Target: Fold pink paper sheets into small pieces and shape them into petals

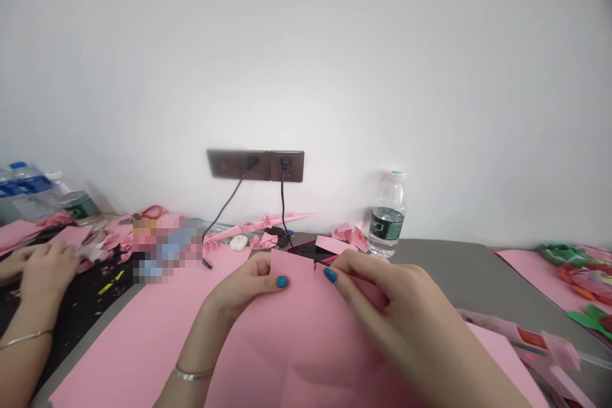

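A large creased sheet of pink paper (306, 338) is held up in front of me between both hands. My left hand (251, 287) pinches its top edge, with the blue-nailed thumb on the near face and the other fingers behind. Just to the right, my right hand (387, 299) grips the same edge between thumb and fingers. A short vertical slit shows in the paper between the two thumbs. Some of the right fingertips are hidden. Under and behind this sheet, more pink paper (143, 338) lies on the grey table (440, 268).
A water bottle (387, 217) stands by the wall, near two plugged sockets (255, 166) with cables. A pink glue-gun-like tool (530, 338) lies right, and coloured craft pieces (574, 268) beyond. At left, another person's hands (48, 268) work among pink scraps (119, 236).
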`<state>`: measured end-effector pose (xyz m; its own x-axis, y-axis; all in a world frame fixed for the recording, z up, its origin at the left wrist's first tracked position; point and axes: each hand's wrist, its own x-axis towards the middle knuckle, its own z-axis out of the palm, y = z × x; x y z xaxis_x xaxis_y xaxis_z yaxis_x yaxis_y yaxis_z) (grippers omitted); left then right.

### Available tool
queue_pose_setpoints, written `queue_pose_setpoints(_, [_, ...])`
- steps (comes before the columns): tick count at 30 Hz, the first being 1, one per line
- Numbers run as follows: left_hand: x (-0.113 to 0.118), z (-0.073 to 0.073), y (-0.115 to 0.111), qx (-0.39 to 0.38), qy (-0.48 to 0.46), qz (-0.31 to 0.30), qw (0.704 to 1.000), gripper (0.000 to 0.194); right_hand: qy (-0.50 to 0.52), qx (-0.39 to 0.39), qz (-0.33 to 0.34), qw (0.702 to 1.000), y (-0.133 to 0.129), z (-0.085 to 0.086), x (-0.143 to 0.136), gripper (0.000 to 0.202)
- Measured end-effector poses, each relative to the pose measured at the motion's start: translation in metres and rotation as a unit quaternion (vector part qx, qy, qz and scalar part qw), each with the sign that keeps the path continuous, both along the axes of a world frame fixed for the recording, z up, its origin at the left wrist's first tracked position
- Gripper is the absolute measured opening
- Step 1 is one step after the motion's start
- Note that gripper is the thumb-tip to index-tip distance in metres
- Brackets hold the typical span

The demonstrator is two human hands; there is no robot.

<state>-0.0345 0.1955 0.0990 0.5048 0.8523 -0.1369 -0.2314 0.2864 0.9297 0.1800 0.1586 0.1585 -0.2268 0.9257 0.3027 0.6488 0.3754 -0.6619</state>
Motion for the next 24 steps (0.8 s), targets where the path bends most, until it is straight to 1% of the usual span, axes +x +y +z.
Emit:
queue_pose_setpoints(2, [0.000,-0.002,0.003,-0.011,0.019,-0.005,1.000,0.037,-0.024,-0.032,-0.005,0.999,0.012,-0.004,0.003,0.021])
queue_pose_setpoints(5, [-0.005,-0.009,0.011,-0.016,0.057,-0.004,0.998,0.031,-0.026,-0.104,0.031,0.994,0.038,-0.013,0.006,0.022])
queue_pose_setpoints(7, [-0.010,-0.014,0.017,-0.015,0.081,0.008,0.997,0.027,-0.017,-0.164,0.080,0.983,0.054,-0.021,0.006,0.018])
queue_pose_setpoints(9, [-0.015,-0.018,0.020,-0.015,0.095,0.040,0.995,0.023,-0.012,-0.197,0.143,0.970,0.065,-0.030,0.004,0.022])
queue_pose_setpoints(11, [-0.016,-0.020,0.022,-0.016,0.097,0.071,0.993,0.022,0.011,-0.202,0.175,0.963,0.070,-0.036,0.003,0.025])
queue_pose_setpoints(12, [-0.016,-0.021,0.023,-0.013,0.095,0.085,0.992,0.022,0.022,-0.202,0.181,0.962,0.072,-0.039,0.002,0.025])
queue_pose_setpoints(16, [-0.009,-0.025,0.025,0.019,0.078,0.136,0.987,0.023,0.041,-0.196,0.166,0.966,0.073,-0.042,0.002,0.027])
queue_pose_setpoints(21, [0.001,-0.028,0.024,-0.010,0.053,0.120,0.991,0.037,0.058,-0.173,0.145,0.973,0.076,-0.042,0.005,0.024])
queue_pose_setpoints(24, [0.006,-0.027,0.023,0.025,0.060,0.119,0.991,0.035,0.052,-0.177,0.150,0.971,0.077,-0.044,0.006,0.024])
